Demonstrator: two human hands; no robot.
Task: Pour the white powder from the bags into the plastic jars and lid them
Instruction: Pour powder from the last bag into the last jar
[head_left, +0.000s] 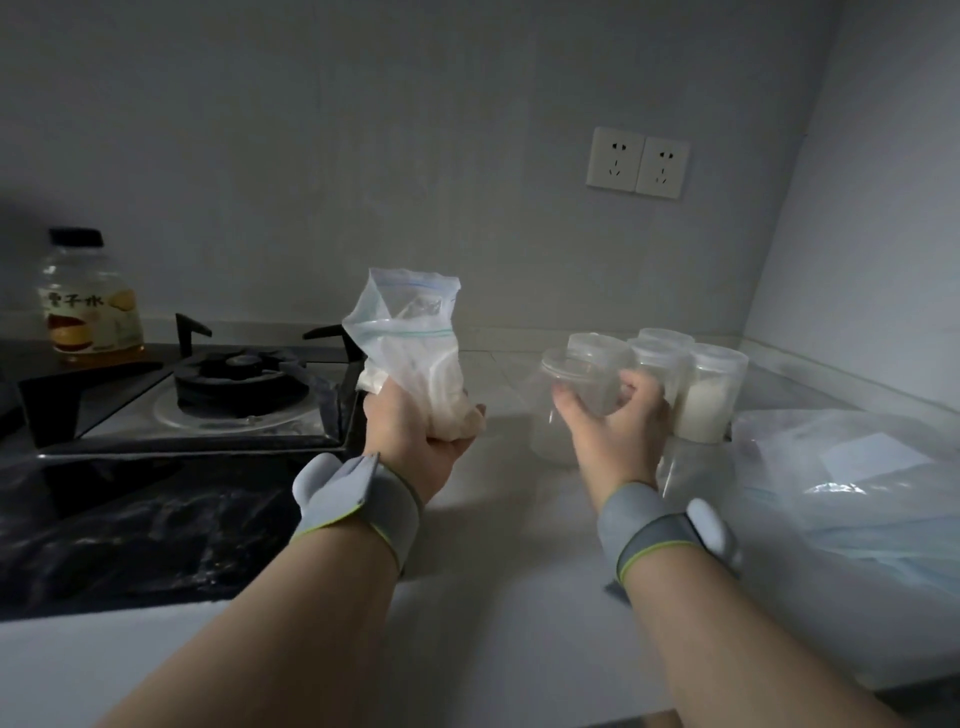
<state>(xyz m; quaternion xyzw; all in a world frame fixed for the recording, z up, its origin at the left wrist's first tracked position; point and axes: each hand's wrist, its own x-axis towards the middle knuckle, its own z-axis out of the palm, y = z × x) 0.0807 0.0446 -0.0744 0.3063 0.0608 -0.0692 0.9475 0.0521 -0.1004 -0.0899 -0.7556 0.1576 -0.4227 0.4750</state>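
Note:
My left hand (415, 436) grips a clear zip bag of white powder (415, 353) from below and holds it upright above the counter, its mouth open at the top. My right hand (613, 431) holds an empty clear plastic jar (576, 384) tilted toward the bag, open mouth facing left. Behind the jar stands a cluster of lidded jars (665, 353); the nearest one on the right (709, 395) is about half full of white powder. Both wrists wear grey bands.
A black gas stove (218, 384) sits to the left, with a yellow-labelled bottle (88, 301) behind it. Crumpled plastic bags (852, 483) lie at the right. Two wall sockets (638, 162) are above the jars. The white counter (498, 519) runs below my hands.

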